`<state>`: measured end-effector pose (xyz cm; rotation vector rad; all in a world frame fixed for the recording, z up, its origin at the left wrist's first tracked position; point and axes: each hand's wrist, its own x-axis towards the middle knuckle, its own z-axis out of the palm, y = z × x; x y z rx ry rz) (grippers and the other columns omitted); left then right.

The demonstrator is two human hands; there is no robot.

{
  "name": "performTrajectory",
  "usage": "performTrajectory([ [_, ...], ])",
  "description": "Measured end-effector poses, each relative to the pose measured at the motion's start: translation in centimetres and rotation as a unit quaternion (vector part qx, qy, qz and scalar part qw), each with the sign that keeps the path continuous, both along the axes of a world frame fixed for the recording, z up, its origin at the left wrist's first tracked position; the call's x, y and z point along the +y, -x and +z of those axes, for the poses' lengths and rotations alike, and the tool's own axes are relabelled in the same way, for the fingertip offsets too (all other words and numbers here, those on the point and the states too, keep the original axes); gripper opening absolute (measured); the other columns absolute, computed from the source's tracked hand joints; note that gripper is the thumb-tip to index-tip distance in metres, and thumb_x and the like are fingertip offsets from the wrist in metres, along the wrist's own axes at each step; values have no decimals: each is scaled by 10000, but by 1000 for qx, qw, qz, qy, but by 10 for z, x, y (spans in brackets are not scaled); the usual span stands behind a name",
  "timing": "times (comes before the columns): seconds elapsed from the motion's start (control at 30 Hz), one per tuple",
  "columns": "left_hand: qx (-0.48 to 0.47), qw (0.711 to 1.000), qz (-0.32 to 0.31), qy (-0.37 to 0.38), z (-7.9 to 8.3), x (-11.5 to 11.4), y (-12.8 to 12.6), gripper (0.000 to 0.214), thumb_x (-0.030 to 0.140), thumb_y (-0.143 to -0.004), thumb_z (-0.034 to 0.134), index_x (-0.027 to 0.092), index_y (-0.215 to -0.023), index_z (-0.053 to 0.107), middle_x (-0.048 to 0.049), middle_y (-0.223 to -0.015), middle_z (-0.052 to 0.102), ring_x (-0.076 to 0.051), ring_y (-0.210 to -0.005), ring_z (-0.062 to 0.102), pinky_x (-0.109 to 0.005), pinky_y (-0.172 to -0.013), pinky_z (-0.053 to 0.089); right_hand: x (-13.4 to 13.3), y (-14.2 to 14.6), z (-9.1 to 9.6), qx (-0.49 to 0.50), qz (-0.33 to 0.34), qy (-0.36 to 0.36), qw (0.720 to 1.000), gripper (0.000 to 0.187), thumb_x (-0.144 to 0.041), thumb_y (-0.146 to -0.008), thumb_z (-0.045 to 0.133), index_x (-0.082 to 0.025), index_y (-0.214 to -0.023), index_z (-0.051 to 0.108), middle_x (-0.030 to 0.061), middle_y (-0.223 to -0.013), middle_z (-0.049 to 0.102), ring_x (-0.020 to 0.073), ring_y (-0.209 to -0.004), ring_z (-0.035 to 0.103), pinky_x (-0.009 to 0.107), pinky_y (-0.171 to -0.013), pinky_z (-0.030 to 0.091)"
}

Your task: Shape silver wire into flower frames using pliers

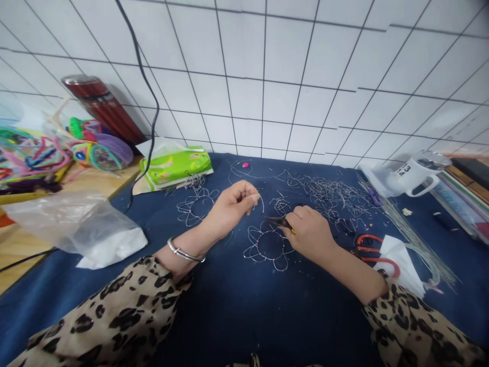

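My left hand (236, 206) is raised above the blue cloth, thumb and fingers pinching a short curved piece of wire (262, 203). My right hand (310, 230) is closed around a pair of dark-jawed pliers (279, 222), whose yellow grip shows a little and whose tips point left. Just below the pliers lies a flower-shaped wire ring (280, 263) with looped petals and small pink marks. A second flower-shaped wire ring (186, 218) rests left of my left forearm, partly hidden behind it. The pliers' tips are apart from the pinched wire.
A heap of wire scraps (332, 196) spreads behind my right hand. Orange-handled scissors (369, 242), straight wires (412, 229) and a white mug (416, 176) stand or lie at right. At left are a green tissue pack (178, 167), a plastic bag (72, 219) and a red flask (103, 107).
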<state>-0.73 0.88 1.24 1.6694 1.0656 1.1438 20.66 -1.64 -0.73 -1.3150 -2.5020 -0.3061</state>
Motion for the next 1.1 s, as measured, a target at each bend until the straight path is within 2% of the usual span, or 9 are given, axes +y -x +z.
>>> performTrajectory([
  [0.2, 11, 999, 27, 14, -4, 1, 2, 91, 237, -819, 541, 185, -752, 510, 26, -613, 472, -75, -526, 420, -220, -482, 345, 5, -6, -2, 3, -23, -51, 998, 241, -324, -871, 451, -158, -746, 573, 58, -749, 529, 171, -740, 423, 290, -676, 306],
  [0.53, 71, 997, 34, -2, -2, -3, -1, 86, 211, -795, 542, 174, -720, 525, 29, -611, 461, -69, -519, 369, -214, -465, 309, 6, -7, 0, -28, -4, -103, 994, 214, -287, -852, 467, -159, -719, 574, 56, -717, 509, 173, -720, 386, 307, -656, 270],
  [0.93, -4, 998, -30, 57, -8, 0, -2, 68, 230, -818, 525, 183, -778, 553, 11, -674, 530, -72, -535, 445, -215, -513, 376, 5, -8, 1, -43, -10, -100, 994, 228, -308, -854, 481, -165, -695, 559, 46, -693, 507, 160, -687, 387, 303, -610, 239],
  [1.1, 36, 997, -56, 50, -7, -1, -3, 162, 269, -821, 546, 186, -934, 627, 6, -711, 558, -78, -574, 480, -222, -566, 411, 4, -7, 0, -47, -13, -87, 995, 223, -321, -858, 482, -171, -710, 555, 39, -704, 510, 160, -692, 399, 300, -604, 240],
])
